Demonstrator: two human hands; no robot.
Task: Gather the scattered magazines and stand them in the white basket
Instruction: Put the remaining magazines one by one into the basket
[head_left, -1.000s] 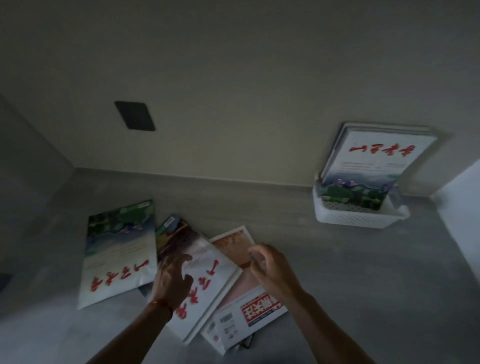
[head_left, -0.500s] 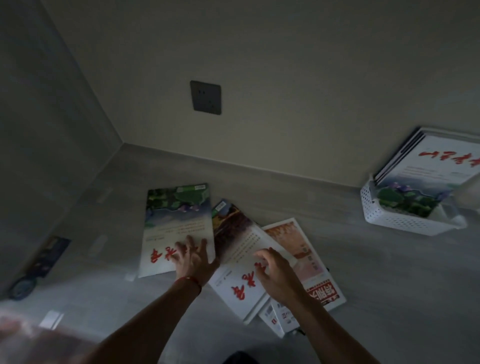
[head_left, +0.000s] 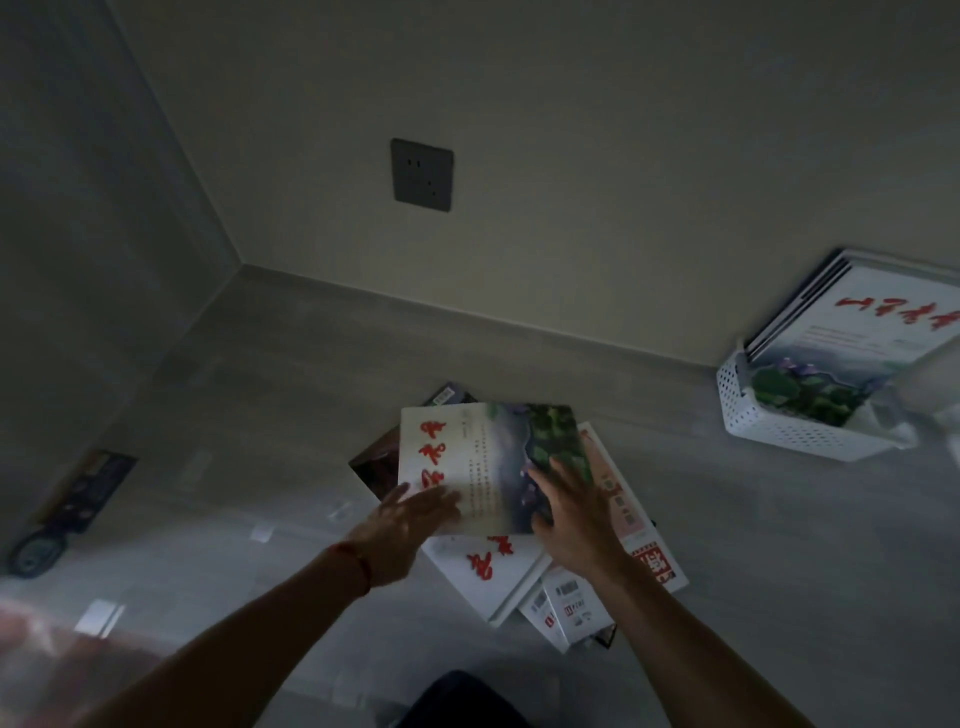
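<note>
A magazine with a green-and-white cover and red characters (head_left: 483, 457) is held slightly tilted over the pile on the grey surface. My left hand (head_left: 410, 519) grips its lower left edge. My right hand (head_left: 571, 509) holds its lower right part, fingers spread on the cover. Under it lie a white magazine with red characters (head_left: 488, 571), an orange-red one (head_left: 628, 519), a dark brown one (head_left: 371, 462) and small booklets (head_left: 566, 608). The white basket (head_left: 779, 431) stands far right against the wall, with several magazines (head_left: 857, 332) leaning in it.
A dark wall socket (head_left: 422, 175) sits above the pile. Dark flat objects (head_left: 88, 483) and a round dark item (head_left: 31, 556) lie along the left wall. Small white pieces (head_left: 98, 616) are at lower left. Grey surface runs between pile and basket.
The green-and-white magazine has moved from the left of the pile to above it and turned sideways. Both hands went from resting on separate magazines to holding this one.
</note>
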